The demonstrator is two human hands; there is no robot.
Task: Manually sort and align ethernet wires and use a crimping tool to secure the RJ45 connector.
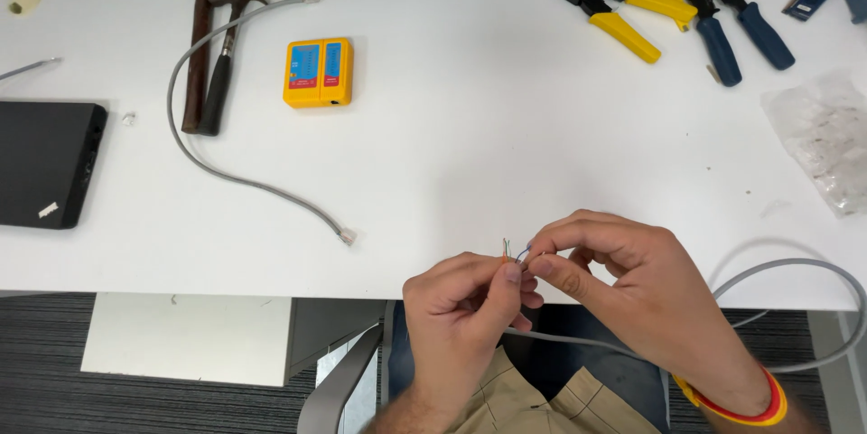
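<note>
The hands [542,294] hold wire ends [513,250] at the near edge of the tabletop [470,127]. A tester [318,72] and hammer [209,55] lie far left; pliers [619,2] lie far behind, to the right.

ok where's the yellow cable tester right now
In the head view the yellow cable tester lies on the white table, upper left, just right of the hammer and inside the curve of the loose grey patch cable.

Two crimpers [614,2] [733,14], two hammers [197,50] [226,55]
</note>
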